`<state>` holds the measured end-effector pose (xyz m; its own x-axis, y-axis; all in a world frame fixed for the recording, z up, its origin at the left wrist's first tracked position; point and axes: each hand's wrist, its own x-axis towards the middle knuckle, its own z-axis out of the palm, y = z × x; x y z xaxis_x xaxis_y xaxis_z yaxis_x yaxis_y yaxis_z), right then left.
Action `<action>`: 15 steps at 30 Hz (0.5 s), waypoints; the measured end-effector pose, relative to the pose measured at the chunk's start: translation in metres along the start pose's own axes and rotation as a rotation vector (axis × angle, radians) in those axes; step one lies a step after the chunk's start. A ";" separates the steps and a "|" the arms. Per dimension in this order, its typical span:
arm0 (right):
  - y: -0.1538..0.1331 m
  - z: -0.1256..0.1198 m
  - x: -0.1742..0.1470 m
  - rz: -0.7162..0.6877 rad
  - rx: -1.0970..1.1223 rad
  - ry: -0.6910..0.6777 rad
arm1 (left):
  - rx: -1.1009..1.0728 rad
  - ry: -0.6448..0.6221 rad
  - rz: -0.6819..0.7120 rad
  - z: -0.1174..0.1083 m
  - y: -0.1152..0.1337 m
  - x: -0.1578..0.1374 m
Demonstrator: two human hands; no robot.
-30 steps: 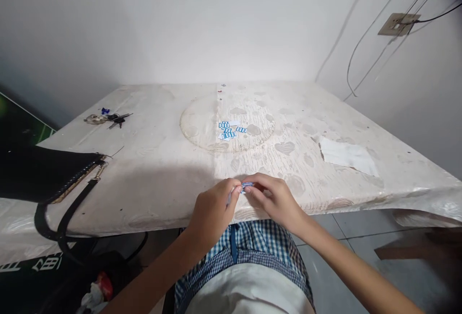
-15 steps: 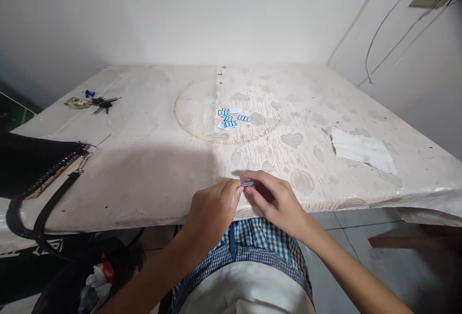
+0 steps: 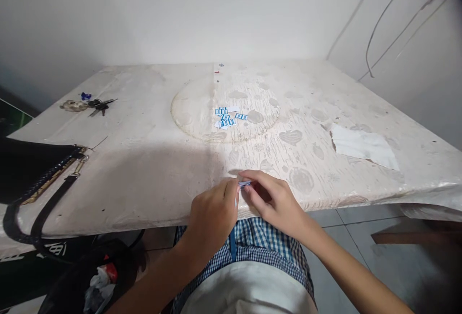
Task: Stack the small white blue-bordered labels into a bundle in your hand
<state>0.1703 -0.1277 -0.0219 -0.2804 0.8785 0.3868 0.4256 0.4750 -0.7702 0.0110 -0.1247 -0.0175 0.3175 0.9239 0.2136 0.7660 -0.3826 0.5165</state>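
Close to the table's front edge, my left hand (image 3: 215, 209) and my right hand (image 3: 271, 197) meet at a small stack of thin white-and-blue paper pieces (image 3: 244, 184). Thumb and fingers of both hands pinch its two ends. The left hand covers much of the stack, and a pale edge shows below its fingers. Further back on the table, several small white paper pieces with blue outlines (image 3: 226, 123) lie in a loose cluster. A plain white slip (image 3: 234, 109) lies beside them.
Keys (image 3: 99, 105) and a small blue item (image 3: 85, 96) lie at the far left. A black bag (image 3: 36, 169) with a strap hangs over the left edge. At the right lies a torn white cloth or paper (image 3: 364, 146). The wall stands behind the table (image 3: 144, 179).
The view has shifted slightly. The left fingers have closed up a little around the stack's left end; both hands otherwise stay in nearly the same place.
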 end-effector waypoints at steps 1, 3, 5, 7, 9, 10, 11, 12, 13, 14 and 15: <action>0.001 0.000 0.000 -0.008 0.013 0.008 | -0.003 -0.001 -0.003 0.000 0.000 0.000; 0.003 0.000 0.001 0.008 0.069 0.018 | -0.010 0.004 -0.003 -0.004 0.000 0.001; 0.004 -0.001 0.003 0.093 0.198 0.034 | -0.180 0.005 -0.086 -0.012 0.001 0.001; 0.003 -0.002 0.007 0.233 0.409 0.060 | -0.618 -0.059 -0.281 -0.023 0.002 0.001; -0.003 -0.004 0.011 0.363 0.620 0.065 | -1.193 -0.195 -0.498 -0.031 0.002 0.000; -0.007 -0.006 0.013 0.405 0.700 0.050 | -1.440 -0.269 -0.579 -0.032 0.001 -0.001; -0.013 -0.008 0.014 0.423 0.758 0.027 | -1.640 -0.332 -0.650 -0.033 0.001 -0.002; -0.019 -0.012 0.015 0.429 0.794 -0.002 | -1.789 -0.379 -0.711 -0.032 0.001 -0.003; -0.026 -0.016 0.015 0.421 0.817 -0.023 | -1.893 -0.409 -0.762 -0.030 0.001 -0.003; -0.033 -0.020 0.015 0.405 0.829 -0.040 | -1.962 -0.429 -0.807 -0.028 0.002 -0.004; -0.041 -0.024 0.014 0.403 0.817 -0.042 | -2.003 -0.441 -0.849 -0.026 0.004 -0.005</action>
<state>0.1697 -0.1330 0.0272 -0.2808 0.9598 0.0038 -0.2388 -0.0660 -0.9688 -0.0020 -0.1308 0.0049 0.6074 0.6550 -0.4495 -0.5602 0.7543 0.3423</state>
